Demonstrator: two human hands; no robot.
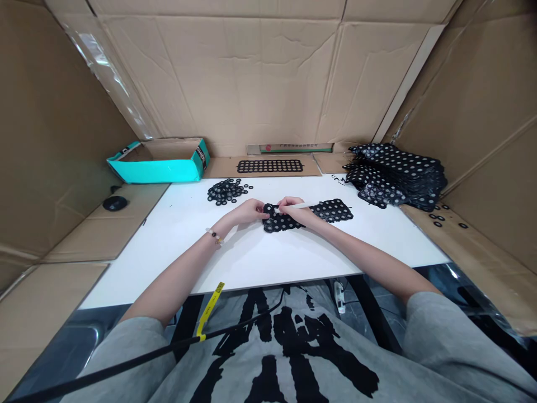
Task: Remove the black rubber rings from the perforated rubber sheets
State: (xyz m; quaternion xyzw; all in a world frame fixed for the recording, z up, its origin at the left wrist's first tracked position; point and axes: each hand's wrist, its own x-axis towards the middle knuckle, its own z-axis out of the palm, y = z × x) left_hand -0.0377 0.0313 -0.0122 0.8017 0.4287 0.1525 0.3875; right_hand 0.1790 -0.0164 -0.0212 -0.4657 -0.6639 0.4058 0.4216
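Observation:
A black sheet with rows of round holes (279, 225) lies on the white board in front of me. My left hand (250, 211) pinches its left edge, with fingertips at the upper left corner. In my right hand (296, 206) is a slim white pen-like stick (308, 205), its tip end low over the sheet's upper left part. My fingers partly cover that tip. To the right, beyond my right wrist, lies more black holed sheet (335, 210); whether it joins the first piece is hidden. A pile of small black rings (224, 191) sits beyond my left hand.
A turquoise open box (157, 170) stands at the back left, near a round black disc (114, 203). A black grid strip (269, 166) lies at the back. Stacked black holed sheets (398, 173) fill the back right, with loose rings (438, 224) beside them. Cardboard walls surround the board (251, 263).

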